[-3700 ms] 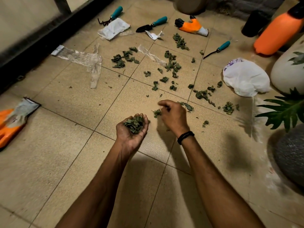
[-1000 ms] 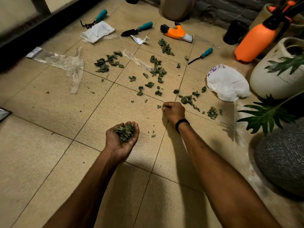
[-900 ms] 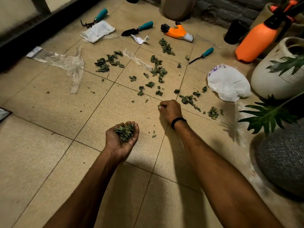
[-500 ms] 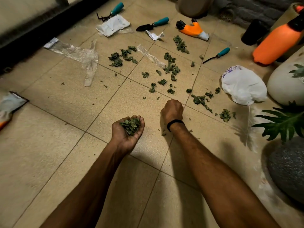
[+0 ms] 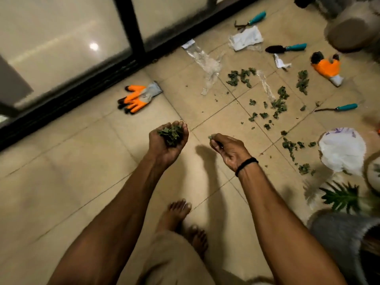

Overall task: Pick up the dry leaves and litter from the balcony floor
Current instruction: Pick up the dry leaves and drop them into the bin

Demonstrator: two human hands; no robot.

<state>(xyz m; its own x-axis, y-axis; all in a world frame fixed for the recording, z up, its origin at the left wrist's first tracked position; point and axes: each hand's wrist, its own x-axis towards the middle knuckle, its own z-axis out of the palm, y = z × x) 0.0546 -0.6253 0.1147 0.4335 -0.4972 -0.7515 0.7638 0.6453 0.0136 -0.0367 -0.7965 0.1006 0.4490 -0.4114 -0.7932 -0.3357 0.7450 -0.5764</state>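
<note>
- Lifted off the floor: right hand, fingers pinched on a leaf scrap, carried beside left hand.
- Left fingers curled, cupping dry leaves.
- Tiles still held scattered leaves and plastic litter; much was left.

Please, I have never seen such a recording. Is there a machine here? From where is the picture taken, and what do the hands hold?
There is no machine. A person wears one camera on the head, so you look down along their arms at the balcony floor. The left hand, cupped palm up, holds a heap of dry leaves. The right hand pinches one small leaf piece. More scattered leaves, a clear plastic wrapper, crumpled white paper, orange gloves, a trowel and a white bag lie on the tiles.
</note>
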